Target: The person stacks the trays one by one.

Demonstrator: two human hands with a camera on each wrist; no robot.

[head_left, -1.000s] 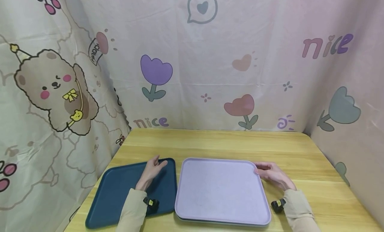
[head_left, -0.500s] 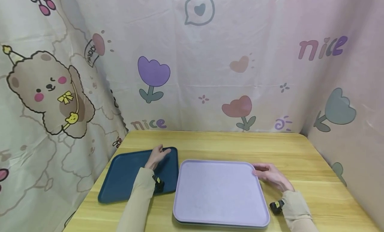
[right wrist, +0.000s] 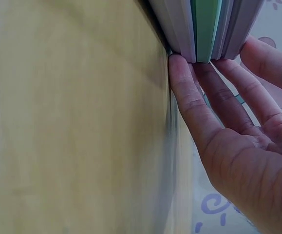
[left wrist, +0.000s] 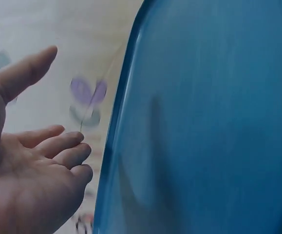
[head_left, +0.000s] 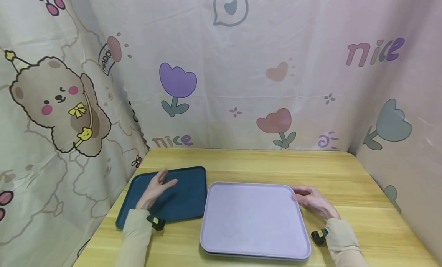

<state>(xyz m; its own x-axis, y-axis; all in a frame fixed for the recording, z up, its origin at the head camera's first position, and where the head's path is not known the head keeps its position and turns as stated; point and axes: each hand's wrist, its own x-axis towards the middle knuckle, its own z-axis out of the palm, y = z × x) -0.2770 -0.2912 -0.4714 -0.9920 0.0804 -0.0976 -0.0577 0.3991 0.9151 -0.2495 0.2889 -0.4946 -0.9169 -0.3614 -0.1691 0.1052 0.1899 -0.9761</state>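
A dark blue tray (head_left: 188, 194) lies flat on the left of the table, its far right corner turned slightly away. Over its left half my left hand (head_left: 154, 191) is spread, thumb apart from the fingers, holding nothing; in the left wrist view it shows palm and fingers beside the tray's rim. To the right lies a lilac tray (head_left: 253, 221), the top one of a stack. My right hand (head_left: 315, 202) touches the stack's far right corner. In the right wrist view, its fairly straight fingers and thumb rest against the stacked edges, a green tray (right wrist: 206, 31) among lilac ones.
The light wood table (head_left: 248, 163) stands against a printed curtain (head_left: 221, 67), with another cloth side at left. Bare wood shows behind the trays and right of the stack. The blue tray's right edge sits close beside the stack's left edge.
The blue tray has moved toward the far side of the table with my left hand at it. Then my left hand has drawn back leftward, off the tray's far corner. My right hand stays at the stack.
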